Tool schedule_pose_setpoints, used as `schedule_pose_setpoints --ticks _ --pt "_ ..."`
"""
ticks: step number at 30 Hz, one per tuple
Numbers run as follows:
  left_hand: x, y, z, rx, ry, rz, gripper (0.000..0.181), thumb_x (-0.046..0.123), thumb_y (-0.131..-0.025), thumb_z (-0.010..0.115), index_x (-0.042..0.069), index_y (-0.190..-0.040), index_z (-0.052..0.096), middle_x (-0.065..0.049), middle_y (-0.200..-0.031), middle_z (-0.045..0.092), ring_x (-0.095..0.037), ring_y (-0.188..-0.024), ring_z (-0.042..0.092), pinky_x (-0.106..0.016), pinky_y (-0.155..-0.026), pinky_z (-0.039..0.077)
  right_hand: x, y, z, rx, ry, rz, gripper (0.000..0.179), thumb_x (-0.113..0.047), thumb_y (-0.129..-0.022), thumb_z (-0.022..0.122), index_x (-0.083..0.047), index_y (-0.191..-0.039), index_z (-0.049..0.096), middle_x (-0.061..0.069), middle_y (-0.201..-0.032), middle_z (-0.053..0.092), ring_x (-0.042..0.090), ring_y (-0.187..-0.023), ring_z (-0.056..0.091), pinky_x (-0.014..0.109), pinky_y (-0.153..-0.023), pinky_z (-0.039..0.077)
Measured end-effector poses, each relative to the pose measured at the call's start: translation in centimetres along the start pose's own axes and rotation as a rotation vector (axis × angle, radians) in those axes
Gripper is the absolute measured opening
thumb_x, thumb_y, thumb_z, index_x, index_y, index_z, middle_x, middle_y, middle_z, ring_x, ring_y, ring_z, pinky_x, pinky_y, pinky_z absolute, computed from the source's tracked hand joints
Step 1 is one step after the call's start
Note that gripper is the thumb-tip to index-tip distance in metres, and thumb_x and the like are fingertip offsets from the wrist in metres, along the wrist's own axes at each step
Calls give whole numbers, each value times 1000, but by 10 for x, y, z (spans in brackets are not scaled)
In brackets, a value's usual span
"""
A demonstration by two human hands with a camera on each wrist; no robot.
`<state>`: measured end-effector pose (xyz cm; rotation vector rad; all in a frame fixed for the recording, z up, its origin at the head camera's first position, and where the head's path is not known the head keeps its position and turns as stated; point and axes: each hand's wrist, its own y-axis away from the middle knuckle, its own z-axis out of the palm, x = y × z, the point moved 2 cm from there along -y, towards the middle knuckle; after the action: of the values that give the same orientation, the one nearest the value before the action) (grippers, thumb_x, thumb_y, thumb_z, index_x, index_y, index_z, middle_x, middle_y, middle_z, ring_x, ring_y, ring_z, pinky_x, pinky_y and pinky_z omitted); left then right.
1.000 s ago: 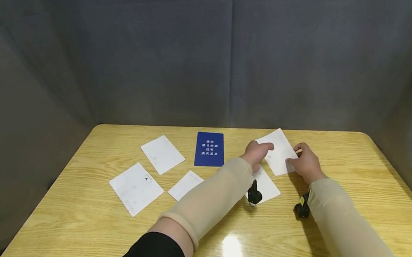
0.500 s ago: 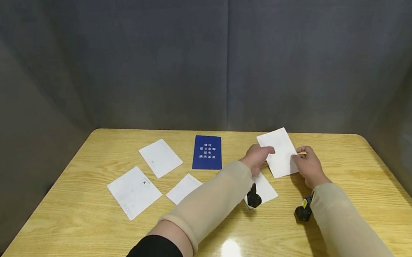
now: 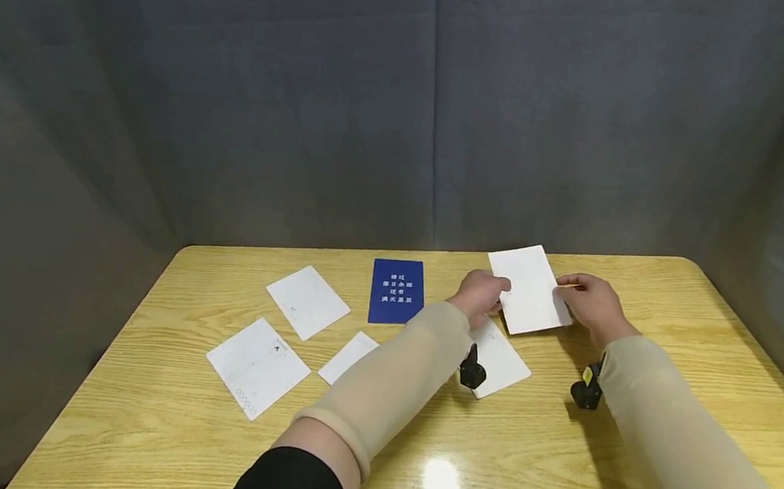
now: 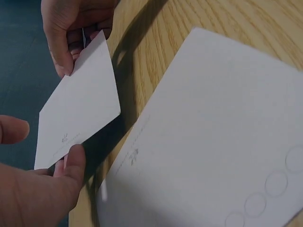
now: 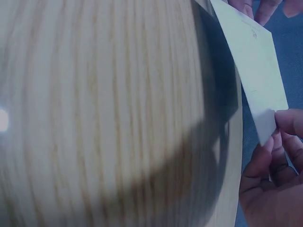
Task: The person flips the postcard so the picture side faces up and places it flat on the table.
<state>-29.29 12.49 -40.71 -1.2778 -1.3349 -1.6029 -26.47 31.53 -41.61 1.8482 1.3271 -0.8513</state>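
Note:
Both hands hold one white postcard (image 3: 531, 293) above the table's far right part, by its opposite edges. My left hand (image 3: 481, 294) pinches the left edge between thumb and fingers. On the right edge, the thumb and fingers of my right hand (image 3: 595, 307) pinch it. Seen from the left wrist, the held postcard (image 4: 80, 104) is raised and tilted, with a small faint print near the left thumb. A second white postcard (image 3: 503, 359) lies flat just below the left hand, partly covered by the left wrist camera; the left wrist view shows faint circles printed on this lower postcard (image 4: 213, 113).
A blue card (image 3: 397, 292) with white writing lies left of the hands. Farther left are three white postcards, one at the back (image 3: 308, 303), one at the front (image 3: 257, 369) and one partly behind the left forearm (image 3: 347, 357). A grey curtain (image 3: 306, 110) hangs behind the wooden table (image 3: 155, 426).
The held postcard has turned a little and tilted, and its small print no longer shows in the head view. My left hand has shifted slightly left, my right hand slightly right.

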Motion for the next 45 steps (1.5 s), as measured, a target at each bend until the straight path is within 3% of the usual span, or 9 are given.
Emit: schedule_pose_setpoints --ticks 2,4,7,10,14,19,29,39,45 --pt "0 -1 -2 3 -15 10 35 1 -100 56 12 -74 35 1 -67 31 -18 -65 39 -34 -74 41 -1 -2 -1 -11 2 -6 41 -19 -107 50 9 -136 53 27 -134 50 33 -113 49 38 -88 45" --pt "0 -2 -4 11 -14 18 32 -1 -101 55 8 -73 42 0 -66 35 -18 -67 42 -35 -78 48 -1 -3 -2 -8 18 -10 39 -21 -107 50 10 -131 53 26 -129 52 32 -109 49 36 -85 46" --pt "-1 -4 -5 41 19 27 10 -5 -101 54 -3 -99 64 -3 -73 50 -20 -72 55 -39 -87 57 -3 -2 -4 -2 65 -22 38 -24 -108 49 10 -126 55 25 -124 53 33 -106 49 35 -82 45" --pt "-1 -8 -6 85 61 32 23 -7 -100 57 -2 -121 66 -9 -83 61 -29 -83 68 -44 -89 59 -5 -1 -4 -12 74 -29 40 -24 -108 48 10 -128 54 27 -127 53 37 -112 51 40 -87 46" --pt "2 -7 -7 109 60 47 12 -7 -100 59 4 -100 63 -10 -81 60 -38 -91 70 -47 -87 59 -7 0 -3 -31 41 -22 40 -22 -108 49 10 -133 52 29 -134 51 43 -124 51 47 -98 46" --pt "5 -5 -8 120 35 65 12 -6 -99 60 5 -96 63 -7 -80 57 -37 -91 69 -47 -86 59 -10 1 -3 -14 31 -46 40 -20 -108 49 10 -133 52 29 -134 50 43 -123 49 50 -101 44" --pt "7 -8 -9 116 70 90 12 -3 -101 61 5 -93 63 -4 -81 55 -17 -71 56 -48 -90 57 -20 1 -2 60 -52 -77 37 -21 -108 49 8 -132 51 21 -119 52 32 -106 49 36 -82 43" --pt "6 -6 -16 44 194 123 16 5 -105 58 -6 -106 69 -15 -92 68 -36 -101 69 -50 -97 54 -20 1 -5 -2 -311 -81 28 -20 -110 40 3 -121 54 -14 -87 62 3 -85 59 22 -78 51" --pt "4 -3 -16 64 160 95 12 2 -102 62 -4 -106 72 -17 -95 70 -29 -88 68 -49 -96 54 -16 0 -5 -36 -268 5 42 -24 -112 37 8 -137 49 2 -108 59 9 -90 57 24 -79 51"
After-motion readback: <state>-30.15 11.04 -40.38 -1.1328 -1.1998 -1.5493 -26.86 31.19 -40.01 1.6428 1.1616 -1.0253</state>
